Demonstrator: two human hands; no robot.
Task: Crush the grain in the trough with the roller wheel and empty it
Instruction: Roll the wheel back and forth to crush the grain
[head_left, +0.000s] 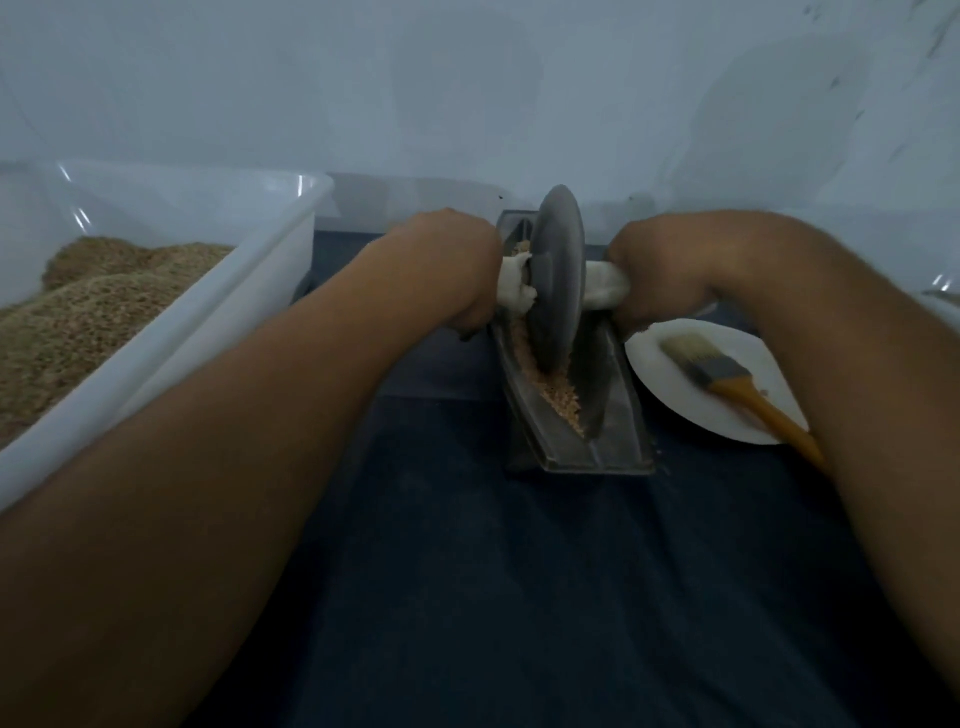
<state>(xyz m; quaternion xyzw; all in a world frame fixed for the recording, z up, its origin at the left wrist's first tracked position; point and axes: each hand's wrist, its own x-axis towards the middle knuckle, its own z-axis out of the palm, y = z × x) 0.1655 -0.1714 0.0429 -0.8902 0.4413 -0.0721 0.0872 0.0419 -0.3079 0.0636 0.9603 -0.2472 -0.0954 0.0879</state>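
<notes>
A dark metal trough (613, 415) lies lengthwise on a dark blue cloth, its groove holding tan crushed grain (563, 402). A grey roller wheel (557, 280) stands upright in the groove near the trough's middle. White-wrapped handles stick out on both sides of the wheel. My left hand (447, 270) grips the left handle (514, 283). My right hand (670, 270) grips the right handle (602, 286). The far end of the trough is partly hidden behind the wheel and hands.
A large translucent white tub (249, 291) with a heap of brown grain (88, 312) stands at the left. A white plate (675, 395) at the right carries a paintbrush (727, 379) with a yellow handle. A pale wall rises close behind.
</notes>
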